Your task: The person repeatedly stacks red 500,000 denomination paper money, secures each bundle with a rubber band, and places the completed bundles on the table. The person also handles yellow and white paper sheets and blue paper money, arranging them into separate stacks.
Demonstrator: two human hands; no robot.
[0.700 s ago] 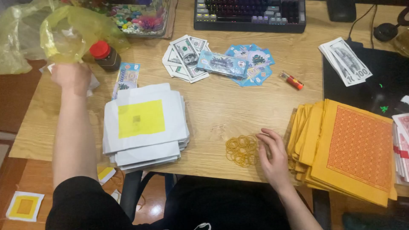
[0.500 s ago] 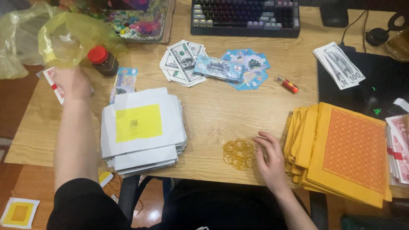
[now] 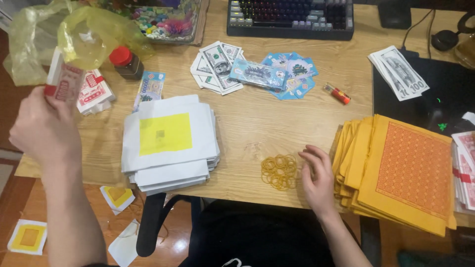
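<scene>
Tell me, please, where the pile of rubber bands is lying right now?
In the head view the rubber bands lie on the wooden table near its front edge, just left of the right hand, between the white paper stack and the orange paper stack.

Orange-patterned yellow sheets (image 3: 396, 173), white sheets with a yellow square (image 3: 168, 141), amber rubber bands (image 3: 279, 171).
</scene>
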